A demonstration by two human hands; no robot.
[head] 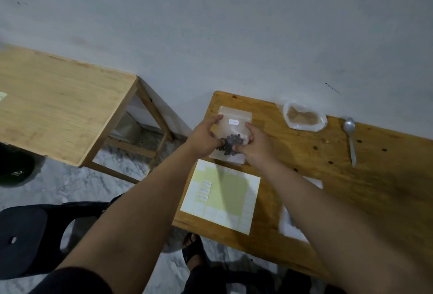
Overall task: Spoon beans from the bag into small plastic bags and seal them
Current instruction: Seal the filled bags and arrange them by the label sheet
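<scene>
Spanning the right of the view, the varnished wooden desk [316,172] carries all the work; its top is orange-brown, knotted and dotted with small dark holes. A paler, bare-grained second desk [58,106] stands well apart on the left, against the same grey wall.

Label sheet [225,195]: flat rectangle, yellow backing with white stickers along its edges. It lies just near of the bag, probably so labels are within easy reach.

Left grip [203,139] and right grip [255,146]: each pinches a side of the small plastic bag [234,127], thumbs pressed on its front near the contents and forefingers reaching up along its edges. Holding both sides likely keeps the limp film taut for sealing.

The small plastic bag is clear and thin, with its zip strip at the far end. Cannot tell whether it rests on the desk or is lifted just off it, nor whether the zip is closed.

Source bag [304,118]: crinkled clear plastic, with the rim rolled down so the mouth stays open; contents unclear. It sits apart, to the right.

Spoon [350,139]: dull grey metal, laid down beyond the source bag, untouched. Scooping for this bag looks finished.

Beans [228,145]: small, dark and round, clustered in the bag's near end between the thumbs.

White sticker [233,122]: already on the bag's front; text is illegible.
</scene>
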